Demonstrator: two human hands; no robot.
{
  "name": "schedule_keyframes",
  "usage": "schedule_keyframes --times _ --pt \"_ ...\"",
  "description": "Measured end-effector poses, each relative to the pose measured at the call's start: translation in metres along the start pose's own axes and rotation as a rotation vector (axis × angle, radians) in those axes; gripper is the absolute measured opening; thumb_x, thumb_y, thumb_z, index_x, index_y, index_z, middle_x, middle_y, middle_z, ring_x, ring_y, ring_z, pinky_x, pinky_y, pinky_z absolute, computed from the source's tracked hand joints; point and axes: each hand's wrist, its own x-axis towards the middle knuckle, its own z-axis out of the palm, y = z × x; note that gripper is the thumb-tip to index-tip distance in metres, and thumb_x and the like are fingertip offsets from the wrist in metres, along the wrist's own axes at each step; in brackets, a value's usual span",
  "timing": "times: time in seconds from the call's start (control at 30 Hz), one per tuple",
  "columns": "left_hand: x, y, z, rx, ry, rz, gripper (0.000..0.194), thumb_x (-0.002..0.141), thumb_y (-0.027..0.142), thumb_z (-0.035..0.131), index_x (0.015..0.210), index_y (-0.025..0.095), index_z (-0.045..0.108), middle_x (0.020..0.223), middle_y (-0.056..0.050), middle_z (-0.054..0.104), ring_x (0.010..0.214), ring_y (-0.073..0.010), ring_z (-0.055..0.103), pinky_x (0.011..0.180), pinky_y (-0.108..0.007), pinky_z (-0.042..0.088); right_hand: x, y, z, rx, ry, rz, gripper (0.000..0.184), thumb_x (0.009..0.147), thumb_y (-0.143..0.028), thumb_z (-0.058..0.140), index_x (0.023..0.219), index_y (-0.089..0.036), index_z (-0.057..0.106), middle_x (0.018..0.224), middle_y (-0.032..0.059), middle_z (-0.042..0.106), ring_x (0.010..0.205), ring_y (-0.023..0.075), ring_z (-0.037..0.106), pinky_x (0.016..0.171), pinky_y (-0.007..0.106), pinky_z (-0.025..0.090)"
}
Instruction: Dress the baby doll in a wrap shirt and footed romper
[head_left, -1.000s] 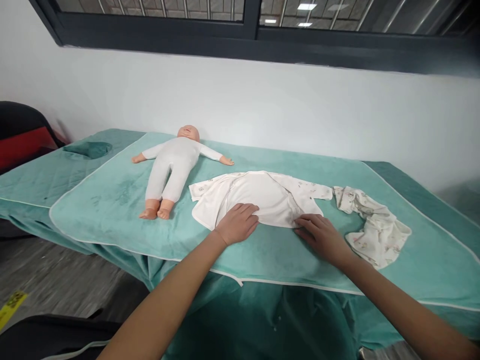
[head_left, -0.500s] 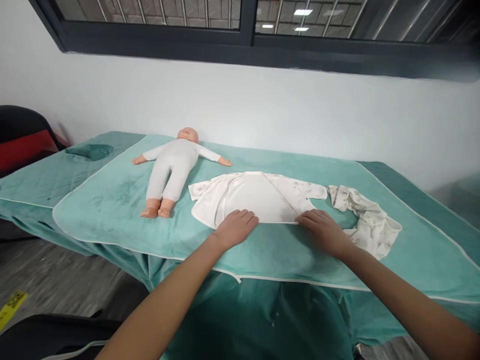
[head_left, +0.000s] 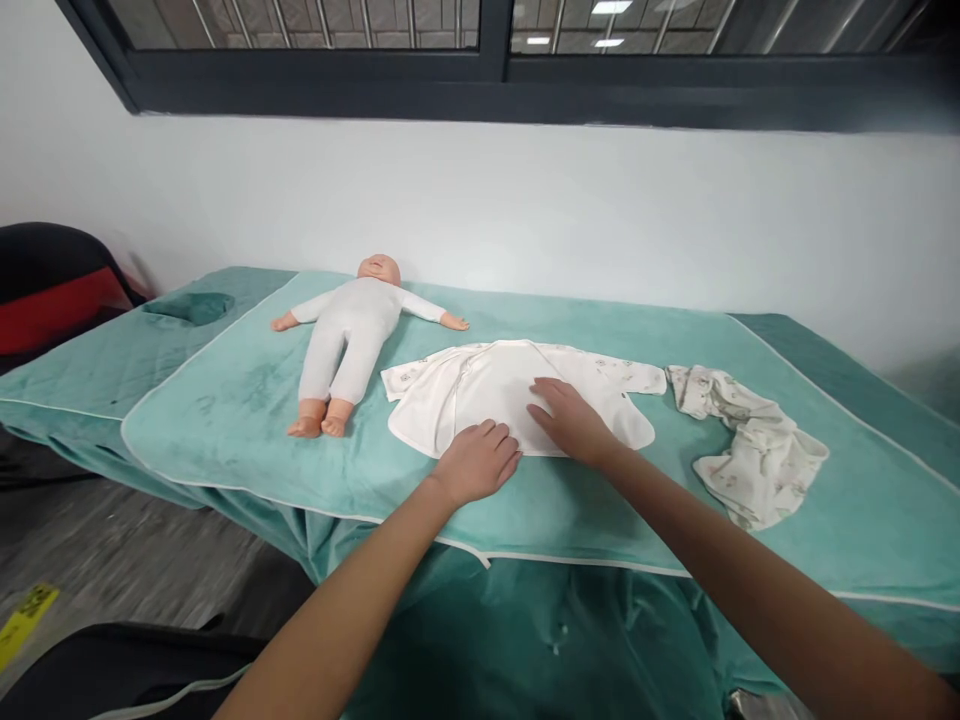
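A white baby wrap shirt (head_left: pixel 491 385) with small prints on its sleeves lies front up, sleeves stretched out to both sides. My left hand (head_left: pixel 478 462) rests on its lower edge, fingers laid flat and holding nothing. Over the right half of the shirt's front is my right hand (head_left: pixel 574 420), open with its fingers apart; whether it touches the cloth I cannot tell. To the right of the shirt, printed baby pants (head_left: pixel 772 455) lie crumpled. A baby doll (head_left: pixel 352 325) in a white body lies on its back to the left, arms spread.
A green padded mat (head_left: pixel 247 400) with white piping covers the table and hangs over its front. Behind it rises a white wall (head_left: pixel 525 210) under a dark window frame (head_left: pixel 495 95). A black and red chair (head_left: pixel 60 295) stands at the left.
My right hand has moved left and up from the shirt's lower right edge onto its front, and the right flap now lies spread out. My left hand has stayed at the lower edge.
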Motion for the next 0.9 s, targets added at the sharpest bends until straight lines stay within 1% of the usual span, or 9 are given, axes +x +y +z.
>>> schedule_keyframes --times 0.13,0.23,0.37,0.43,0.5,0.6,0.73,0.8,0.9 --pt "-0.003 0.001 -0.001 -0.002 0.01 -0.03 0.036 0.104 0.035 0.032 0.091 0.018 0.06 0.094 -0.007 0.063 0.09 -0.0224 0.057 0.073 -0.038 0.046 0.027 -0.002 0.029 -0.098 -0.101 0.081 0.063 0.103 -0.044 0.03 0.148 -0.002 0.043 0.158 0.0196 0.038 0.149 0.0294 0.03 0.12 0.044 0.027" --pt "-0.003 0.0 0.0 -0.055 0.022 -0.076 0.037 0.104 0.036 0.032 0.089 0.019 0.061 0.092 -0.007 0.063 0.089 -0.0221 0.058 0.074 -0.038 0.047 0.03 0.002 0.04 -0.177 -0.19 0.126 0.068 0.103 -0.047 0.023 0.153 -0.002 0.035 0.162 0.0183 0.031 0.152 0.0295 0.024 0.122 0.048 0.022" --pt "0.015 -0.011 0.002 -0.201 0.101 -0.352 0.031 0.103 0.031 0.034 0.097 0.019 0.062 0.099 -0.008 0.066 0.096 -0.0215 0.06 0.085 -0.037 0.05 0.025 0.005 0.046 -0.209 -0.215 0.124 0.07 0.103 -0.051 0.02 0.155 -0.005 0.033 0.163 0.0159 0.028 0.152 0.0289 0.023 0.122 0.048 0.02" --pt "0.031 -0.021 0.004 -0.244 0.127 -0.53 0.028 0.102 0.026 0.035 0.111 0.017 0.061 0.114 -0.011 0.065 0.109 -0.0228 0.059 0.098 -0.039 0.049 0.024 0.004 0.046 -0.216 -0.203 0.13 0.071 0.103 -0.053 0.02 0.155 -0.007 0.034 0.163 0.0153 0.028 0.152 0.028 0.023 0.122 0.048 0.019" --pt "0.049 -0.033 0.009 -0.258 0.098 -0.638 0.033 0.101 0.025 0.035 0.121 0.012 0.058 0.127 -0.015 0.062 0.124 -0.0251 0.055 0.109 -0.041 0.044 0.024 0.004 0.046 -0.22 -0.194 0.139 0.07 0.103 -0.053 0.019 0.155 -0.008 0.034 0.163 0.0146 0.029 0.152 0.0268 0.023 0.123 0.048 0.018" --pt "0.068 -0.052 0.02 -0.26 0.041 -0.687 0.04 0.101 0.029 0.033 0.125 0.007 0.058 0.136 -0.02 0.059 0.137 -0.0286 0.046 0.117 -0.045 0.036 0.025 0.002 0.045 -0.223 -0.186 0.162 0.07 0.103 -0.054 0.019 0.155 -0.009 0.034 0.163 0.0141 0.029 0.152 0.0261 0.024 0.123 0.048 0.017" --pt "0.076 -0.067 0.034 -0.257 0.016 -0.726 0.052 0.101 0.032 0.031 0.137 -0.003 0.048 0.151 -0.027 0.044 0.148 -0.0323 0.034 0.122 -0.047 0.029 0.026 0.0 0.043 -0.217 -0.19 0.192 0.071 0.103 -0.054 0.02 0.156 -0.009 0.033 0.163 0.0142 0.029 0.152 0.0261 0.023 0.123 0.048 0.016" --pt "0.074 -0.068 0.038 -0.236 -0.001 -0.736 0.057 0.102 0.033 0.03 0.143 -0.005 0.042 0.157 -0.026 0.036 0.15 -0.0326 0.029 0.124 -0.045 0.025 0.025 -0.001 0.043 -0.21 -0.19 0.198 0.07 0.103 -0.054 0.02 0.156 -0.01 0.033 0.164 0.0135 0.028 0.152 0.0258 0.023 0.123 0.047 0.016" --pt "0.07 -0.065 0.039 -0.183 -0.016 -0.751 0.056 0.102 0.034 0.029 0.145 0.001 0.044 0.16 -0.02 0.035 0.151 -0.03 0.028 0.124 -0.043 0.026 0.025 0.0 0.043 -0.198 -0.193 0.205 0.07 0.102 -0.054 0.021 0.156 -0.01 0.032 0.164 0.013 0.028 0.152 0.0255 0.023 0.123 0.047 0.015"
